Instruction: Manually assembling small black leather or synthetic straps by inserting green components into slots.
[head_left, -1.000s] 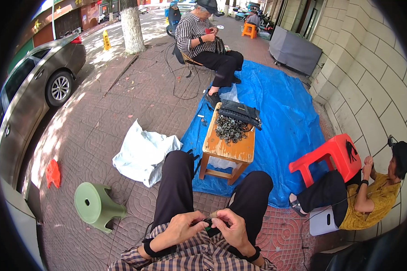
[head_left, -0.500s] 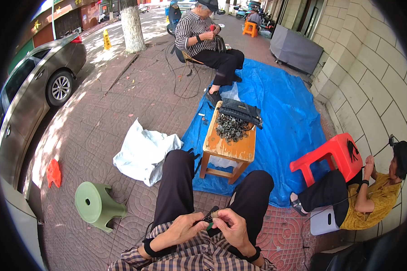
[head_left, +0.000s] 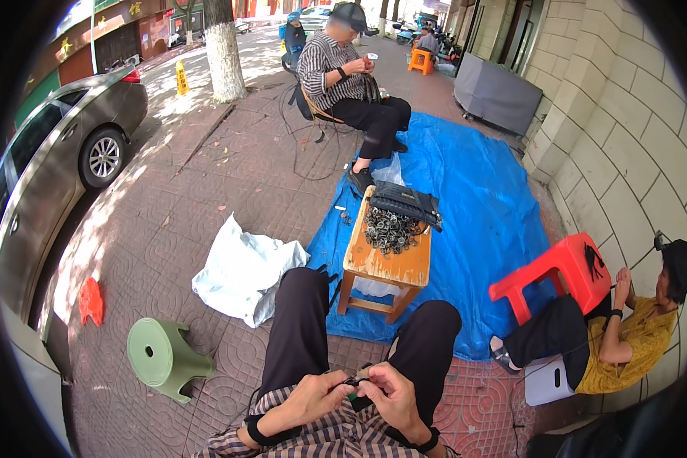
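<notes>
Over my lap, my left hand [head_left: 318,398] and my right hand [head_left: 393,395] meet, fingers pinched together. Between their fingertips is a small dark piece [head_left: 352,382], mostly covered by the fingers. Its exact kind cannot be made out. A bit of green shows just under the fingertips. Beyond my knees stands a wooden stool [head_left: 364,262] with worn paint. On its top lies a heap of small dark ring-like parts [head_left: 391,230], and a black bag [head_left: 401,200] rests behind the heap.
A blue tarp [head_left: 477,221] lies under the stool. White sacking [head_left: 244,271] and a green plastic stool [head_left: 151,353] are on my left. To the right, a person in yellow [head_left: 633,340] sits by a red stool [head_left: 561,276]. Another person [head_left: 347,84] sits ahead.
The view has tilted slightly, so the stool and tarp appear a little lower. My hands stay together, with the small piece now more covered. The red item in the far person's hands no longer shows.
</notes>
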Available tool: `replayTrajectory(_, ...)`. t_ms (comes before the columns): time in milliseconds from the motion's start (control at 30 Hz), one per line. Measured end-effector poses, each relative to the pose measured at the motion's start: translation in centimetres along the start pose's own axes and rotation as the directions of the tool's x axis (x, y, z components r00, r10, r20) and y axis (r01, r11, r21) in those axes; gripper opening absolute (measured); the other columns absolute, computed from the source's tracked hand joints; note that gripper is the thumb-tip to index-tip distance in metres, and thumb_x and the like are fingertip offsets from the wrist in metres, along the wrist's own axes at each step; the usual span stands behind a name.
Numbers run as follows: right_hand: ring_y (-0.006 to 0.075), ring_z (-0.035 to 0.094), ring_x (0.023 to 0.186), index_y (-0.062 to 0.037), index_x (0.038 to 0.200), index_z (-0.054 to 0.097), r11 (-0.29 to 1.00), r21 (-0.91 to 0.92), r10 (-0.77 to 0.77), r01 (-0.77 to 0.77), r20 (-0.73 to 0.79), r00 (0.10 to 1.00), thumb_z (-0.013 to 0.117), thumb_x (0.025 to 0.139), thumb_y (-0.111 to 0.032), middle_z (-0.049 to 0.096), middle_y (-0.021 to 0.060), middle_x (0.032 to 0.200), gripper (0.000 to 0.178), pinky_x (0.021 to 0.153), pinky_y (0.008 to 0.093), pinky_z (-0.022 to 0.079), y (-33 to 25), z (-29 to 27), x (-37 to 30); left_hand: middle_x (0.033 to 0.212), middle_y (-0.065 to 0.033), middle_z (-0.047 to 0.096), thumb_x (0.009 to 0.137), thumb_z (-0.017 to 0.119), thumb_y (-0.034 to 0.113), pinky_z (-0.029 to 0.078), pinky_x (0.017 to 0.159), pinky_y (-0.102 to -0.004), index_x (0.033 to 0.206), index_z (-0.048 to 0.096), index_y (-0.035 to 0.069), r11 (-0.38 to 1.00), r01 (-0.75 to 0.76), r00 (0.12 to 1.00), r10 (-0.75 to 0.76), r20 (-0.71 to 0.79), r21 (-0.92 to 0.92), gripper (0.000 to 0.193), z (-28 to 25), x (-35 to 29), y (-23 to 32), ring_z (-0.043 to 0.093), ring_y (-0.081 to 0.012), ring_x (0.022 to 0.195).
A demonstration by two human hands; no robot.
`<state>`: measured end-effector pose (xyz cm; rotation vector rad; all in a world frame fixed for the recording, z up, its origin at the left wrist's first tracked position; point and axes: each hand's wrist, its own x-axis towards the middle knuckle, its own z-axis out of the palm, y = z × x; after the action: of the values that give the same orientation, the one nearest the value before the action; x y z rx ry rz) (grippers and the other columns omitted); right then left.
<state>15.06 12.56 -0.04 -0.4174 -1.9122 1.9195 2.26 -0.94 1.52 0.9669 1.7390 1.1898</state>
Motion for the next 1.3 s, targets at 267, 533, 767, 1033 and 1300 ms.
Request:
replayTrajectory(267, 0.0129, 0.064, 0.077, 0.0032, 0.103, 0.056, 1.000, 0.003, 0.030, -0.030, -0.005, 1.000, 0.060, 0.086, 0.000, 0.062, 0.0089, 0.089, 0.018, 0.070, 0.0246, 0.052, 0.1, 0.3, -0.2, 0.061, -0.0083, 0.057, 0.092, 0.054, 0.020, 0.045, 0.052, -0.0284, 0.086, 0.060, -0.001, 1.000, 0.006, 1.000, -0.006, -0.016, -0.014, 0.022, 0.3, -0.4, -0.6, 0.057, -0.0144, 0.055)
replayTrajectory(533, 0.0128, 0.064, 0.078, 0.0042, 0.105, 0.054, 0.998, -0.019, 0.054, -0.055, -0.016, 0.998, 0.060, 0.087, -0.001, 0.063, 0.0094, 0.088, 0.020, 0.071, 0.0246, 0.052, 0.3, -0.2, 0.0, 0.062, -0.0079, 0.058, 0.092, 0.053, 0.021, 0.046, 0.054, -0.0287, 0.088, 0.059, 0.000, 0.999, -0.033, 0.999, 0.034, 0.016, -0.026, 0.022, 0.4, 0.0, -0.9, 0.059, -0.0151, 0.057)
replayTrajectory(767, 0.0121, 0.064, 0.080, 0.0030, 0.105, 0.056, 0.995, 0.070, 0.068, -0.068, -0.005, 0.998, 0.062, 0.086, -0.003, 0.063, 0.0077, 0.088, 0.021, 0.071, 0.0234, 0.052, 0.7, -0.5, 0.6, 0.064, -0.0069, 0.059, 0.095, 0.047, 0.022, 0.047, 0.058, -0.0299, 0.093, 0.057, 0.002, 0.992, -0.119, 0.990, 0.122, 0.074, -0.048, 0.022, -0.2, 0.4, -0.9, 0.061, -0.0175, 0.061)
replayTrajectory(1033, 0.0126, 0.064, 0.080, 0.0052, 0.107, 0.054, 0.990, 0.105, 0.094, -0.094, 0.006, 0.996, 0.061, 0.087, -0.001, 0.063, 0.0086, 0.092, 0.022, 0.072, 0.0238, 0.052, 0.3, -0.2, -1.0, 0.065, -0.0063, 0.061, 0.096, 0.045, 0.019, 0.048, 0.058, -0.0300, 0.097, 0.056, 0.003, 0.996, -0.089, 0.991, 0.092, 0.093, -0.032, 0.019, 0.4, -1.2, -0.5, 0.062, -0.0174, 0.062)
replayTrajectory(1300, 0.0099, 0.059, 0.076, 0.0034, 0.110, 0.052, 0.985, 0.172, -0.028, 0.026, 0.009, 1.000, 0.054, 0.089, 0.000, 0.061, 0.0075, 0.092, 0.021, 0.068, 0.0226, 0.049, -4.1, -0.5, 2.2, 0.062, -0.0016, 0.055, 0.095, 0.045, 0.014, 0.040, 0.053, -0.0237, 0.088, 0.054, 0.003, 0.971, -0.177, 0.984, 0.171, -0.052, -0.160, 0.016, -0.5, -0.1, 2.2, 0.051, -0.0074, 0.058)
